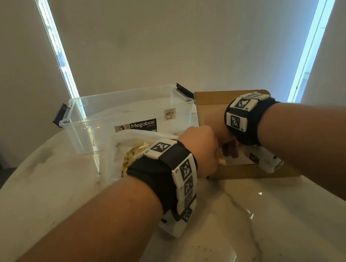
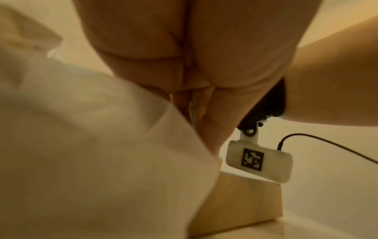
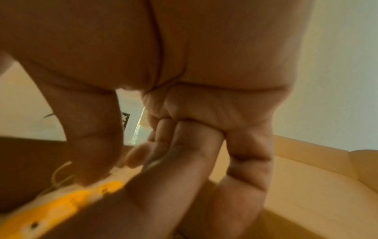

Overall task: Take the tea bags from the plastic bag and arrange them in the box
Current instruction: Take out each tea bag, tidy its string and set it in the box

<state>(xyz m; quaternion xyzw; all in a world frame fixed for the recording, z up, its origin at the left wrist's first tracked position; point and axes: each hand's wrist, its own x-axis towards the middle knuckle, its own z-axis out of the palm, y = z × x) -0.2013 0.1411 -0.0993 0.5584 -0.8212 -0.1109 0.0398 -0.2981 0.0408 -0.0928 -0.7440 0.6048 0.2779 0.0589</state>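
Observation:
A clear plastic bag [image 1: 119, 148] of tea bags with yellow tags lies on the table, and fills the left of the left wrist view [image 2: 81, 145]. An open cardboard box [image 1: 248, 172] stands to its right. My left hand [image 1: 201, 149] is a tight fist at the box's left wall, apparently round a pale tea bag [image 1: 222, 160]. My right hand [image 1: 228, 147] reaches down into the box, thumb and fingers pinching yellow-tagged tea bags [image 3: 67, 202] with a loose string. In the head view both sets of fingertips are hidden.
A clear Megabox storage tub [image 1: 119, 111] with black clips stands behind the bag, touching the cardboard box. The round marble table [image 1: 270, 217] curves away at the left, with a dark chair beyond it. A black cable [image 2: 327, 143] trails from my right wrist camera.

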